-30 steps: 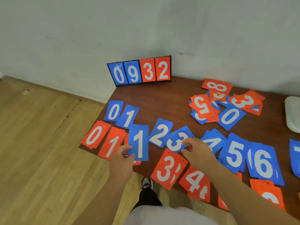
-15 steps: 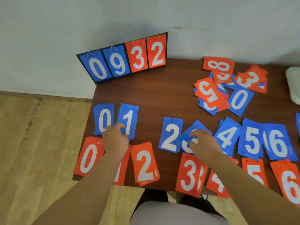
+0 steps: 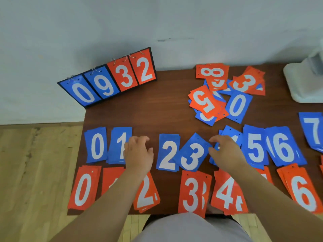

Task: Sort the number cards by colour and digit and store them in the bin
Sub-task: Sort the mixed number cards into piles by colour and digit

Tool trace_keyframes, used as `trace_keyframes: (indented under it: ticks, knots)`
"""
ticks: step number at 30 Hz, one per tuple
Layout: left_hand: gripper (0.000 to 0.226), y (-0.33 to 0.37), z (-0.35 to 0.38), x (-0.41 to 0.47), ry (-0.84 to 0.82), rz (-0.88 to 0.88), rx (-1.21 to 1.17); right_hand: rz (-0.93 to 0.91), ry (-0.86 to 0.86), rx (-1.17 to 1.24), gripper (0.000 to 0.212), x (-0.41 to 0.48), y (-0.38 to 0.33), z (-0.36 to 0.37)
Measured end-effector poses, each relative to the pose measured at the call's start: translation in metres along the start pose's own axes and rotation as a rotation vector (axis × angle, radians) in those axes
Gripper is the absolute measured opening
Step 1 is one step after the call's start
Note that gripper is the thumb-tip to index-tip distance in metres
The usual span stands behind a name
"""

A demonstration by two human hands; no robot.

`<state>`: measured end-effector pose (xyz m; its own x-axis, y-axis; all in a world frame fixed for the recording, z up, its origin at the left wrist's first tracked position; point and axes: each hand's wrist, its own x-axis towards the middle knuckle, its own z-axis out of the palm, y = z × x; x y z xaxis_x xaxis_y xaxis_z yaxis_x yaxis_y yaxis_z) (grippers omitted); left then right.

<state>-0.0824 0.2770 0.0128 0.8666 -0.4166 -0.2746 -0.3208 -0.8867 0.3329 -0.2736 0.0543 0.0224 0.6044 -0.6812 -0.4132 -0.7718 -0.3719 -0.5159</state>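
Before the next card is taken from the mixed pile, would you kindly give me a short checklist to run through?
1. Left hand free: ok; its loosely curled fingers hold nothing, beside the blue 1 pile.
2. Right hand free: cannot tell; it covers most of the blue 4 pile.
3. Blue 3 pile squared: not ok; it is tilted and overlaps the blue 2 pile.
4. Mixed pile finished: not ok; the red 8 card, the blue 0 card and others lie unsorted.
5. Bin within reach: cannot tell; only a white object shows, cut off at the right edge.
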Motion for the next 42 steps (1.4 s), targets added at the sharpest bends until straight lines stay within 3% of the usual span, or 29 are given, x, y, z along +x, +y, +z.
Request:
trace_keyframes:
  ticks: [8,13,17,20,25,28,31,35,38,42]
  knots:
    - [0.051,0.112,0.018,0.021,-0.091,-0.023,-0.061,0.044,0.039,0.017,0.034,0.064,0.059,-0.068]
    - [0.071,0.187,0.039,0.079,-0.101,0.02,-0.076,0.099,0.082,-0.051,0.05,0.136,0.081,-0.104]
    - [0.084,0.231,0.058,0.138,-0.054,0.153,0.063,0.038,0.075,-0.185,0.07,0.178,0.083,-0.103]
    - [0.093,0.237,0.076,0.163,-0.148,0.183,0.233,0.021,0.082,-0.263,0.079,0.189,0.088,-0.096]
    - [0.076,0.234,0.082,0.16,-0.029,0.242,0.238,0.071,0.117,-0.213,0.081,0.192,0.082,-0.105]
    - [0.066,0.234,0.078,0.151,0.081,0.263,0.252,0.056,0.143,-0.135,0.06,0.19,0.079,-0.108]
    - [0.042,0.233,0.072,0.143,0.12,0.251,0.224,0.064,0.219,-0.023,0.04,0.18,0.081,-0.117]
    - [0.012,0.215,0.05,0.126,0.141,0.137,-0.213,0.072,0.408,0.122,0.032,0.151,0.082,-0.131]
    - [0.012,0.195,0.03,0.1,0.156,-0.009,-0.392,0.093,0.492,0.241,0.033,0.121,0.082,-0.132]
    - [0.028,0.167,0.023,0.076,0.167,-0.146,-0.429,0.11,0.487,0.278,0.033,0.091,0.077,-0.121]
